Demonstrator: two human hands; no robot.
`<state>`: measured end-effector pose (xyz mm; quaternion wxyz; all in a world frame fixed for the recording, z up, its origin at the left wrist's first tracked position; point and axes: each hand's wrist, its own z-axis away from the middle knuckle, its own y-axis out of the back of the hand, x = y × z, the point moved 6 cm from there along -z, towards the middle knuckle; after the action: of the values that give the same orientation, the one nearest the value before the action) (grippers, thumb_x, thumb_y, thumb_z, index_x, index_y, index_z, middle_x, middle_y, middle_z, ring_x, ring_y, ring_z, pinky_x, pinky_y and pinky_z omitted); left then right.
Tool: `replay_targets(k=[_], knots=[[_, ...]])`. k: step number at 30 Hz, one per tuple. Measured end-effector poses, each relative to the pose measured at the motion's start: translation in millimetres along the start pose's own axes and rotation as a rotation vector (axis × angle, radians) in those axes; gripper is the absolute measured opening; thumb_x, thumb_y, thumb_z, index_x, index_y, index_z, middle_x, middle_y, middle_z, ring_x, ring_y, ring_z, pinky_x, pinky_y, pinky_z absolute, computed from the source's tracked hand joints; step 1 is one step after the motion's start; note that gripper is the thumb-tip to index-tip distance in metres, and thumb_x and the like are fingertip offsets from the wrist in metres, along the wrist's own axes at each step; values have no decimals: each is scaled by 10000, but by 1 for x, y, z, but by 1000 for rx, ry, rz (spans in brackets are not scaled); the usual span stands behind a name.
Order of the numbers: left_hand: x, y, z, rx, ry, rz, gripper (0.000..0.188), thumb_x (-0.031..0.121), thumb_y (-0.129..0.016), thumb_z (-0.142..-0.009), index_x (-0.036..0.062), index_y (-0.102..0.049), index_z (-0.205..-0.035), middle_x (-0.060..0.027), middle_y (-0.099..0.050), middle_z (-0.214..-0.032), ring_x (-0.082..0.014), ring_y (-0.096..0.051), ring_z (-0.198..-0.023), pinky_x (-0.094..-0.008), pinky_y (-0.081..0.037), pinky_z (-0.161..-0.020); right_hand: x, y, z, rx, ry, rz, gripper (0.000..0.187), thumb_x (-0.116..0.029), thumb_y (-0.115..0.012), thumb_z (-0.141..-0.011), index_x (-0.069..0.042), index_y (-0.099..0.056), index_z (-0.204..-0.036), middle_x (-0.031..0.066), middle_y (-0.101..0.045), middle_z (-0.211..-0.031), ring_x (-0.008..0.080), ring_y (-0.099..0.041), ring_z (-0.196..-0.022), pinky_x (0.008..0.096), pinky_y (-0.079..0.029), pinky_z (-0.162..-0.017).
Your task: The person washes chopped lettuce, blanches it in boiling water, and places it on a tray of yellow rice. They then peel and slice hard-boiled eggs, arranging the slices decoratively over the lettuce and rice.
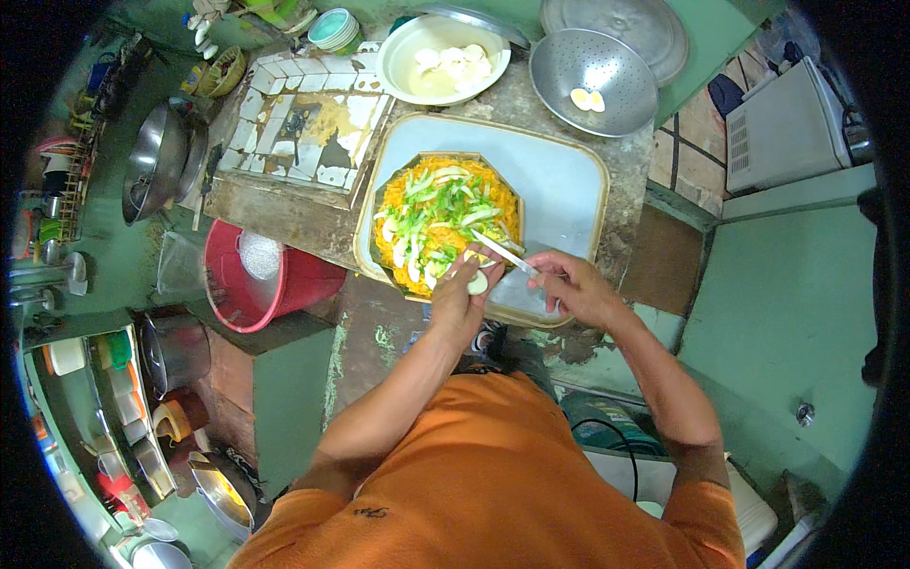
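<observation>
Over the near edge of an eight-sided platter (519, 204), my left hand (453, 302) is closed around a piece of boiled egg (478, 284). In my right hand (576, 286) is a white knife (504, 252), its blade pointing up and left, just above the left fingers. Orange noodle-like food (391, 211) fills the platter, topped with chopped green onion (445, 197) and white egg slices. Under the platter lies a pale blue tray (564, 190) with a beige rim. Both hands hover at the platter's lower right side.
Behind the tray stand a white bowl (393, 71) of peeled eggs and a metal colander (621, 81) holding a halved egg (587, 100). A broken-tiled counter section (303, 123) is at left. Below it sits a red tub (308, 284). A green cabinet (787, 303) stands right.
</observation>
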<state>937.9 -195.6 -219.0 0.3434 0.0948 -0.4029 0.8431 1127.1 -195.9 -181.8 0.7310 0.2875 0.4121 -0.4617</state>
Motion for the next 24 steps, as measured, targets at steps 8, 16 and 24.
replay_targets(k=[8, 16, 24], knots=[[37, 1, 31, -75, -66, -79, 294, 81, -501, -983, 18, -474, -1268, -164, -590, -1216, -311, -590, -1163, -397, -517, -997, -38, 66, 14, 160, 319, 724, 224, -53, -564, -861, -44, -667, -1060, 138, -681, -1039, 270, -676, -854, 382, -533, -779], [50, 6, 33, -71, -97, 16, 311, 32, -509, -968, -24, -451, -1269, -206, -577, -1204, -339, -592, -1149, -379, -546, -972, 2, 14, 31, 203, -48, -42, 438, -61, -501, -966, -107, -362, -1379, 89, -511, -1059, 148, -602, -708, 312, -593, -563], [45, 5, 23, -76, 26, -149, 387, 70, -506, -984, -38, -412, -1344, -187, -585, -1220, -316, -610, -1124, -373, -546, -948, 32, -83, 46, 350, -120, -350, 461, -62, -479, -987, -71, -293, -1409, 108, -409, -1101, 157, -596, -754, 324, -604, -572]])
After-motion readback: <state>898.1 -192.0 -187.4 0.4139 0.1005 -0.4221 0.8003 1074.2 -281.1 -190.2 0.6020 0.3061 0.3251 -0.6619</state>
